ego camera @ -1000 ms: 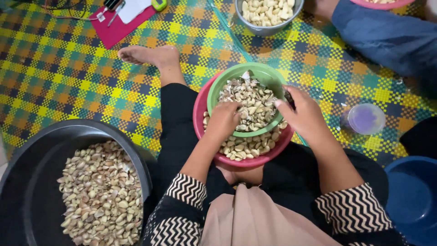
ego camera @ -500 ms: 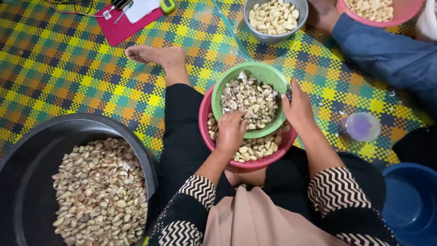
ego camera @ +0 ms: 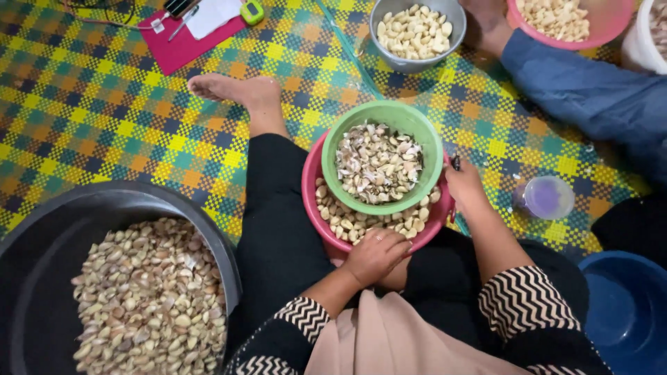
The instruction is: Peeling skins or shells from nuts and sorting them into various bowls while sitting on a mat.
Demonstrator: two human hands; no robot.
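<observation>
We count two of our own hands: the left hand (ego camera: 375,255) and the right hand (ego camera: 464,186). One bare foot (ego camera: 233,90) shows. Bowls and tubs come to seven: one green bowl (ego camera: 424,135), two pink ones (ego camera: 313,201) (ego camera: 611,24), one grey bowl (ego camera: 389,14), one large black tub (ego camera: 62,215), one blue basin (ego camera: 625,312) and one white container (ego camera: 643,38) at the edge. We see one small purple-tinted cup (ego camera: 545,198), one pink folder (ego camera: 177,48) and one woven mat (ego camera: 83,118). The garlic cloves are too many to count.
</observation>
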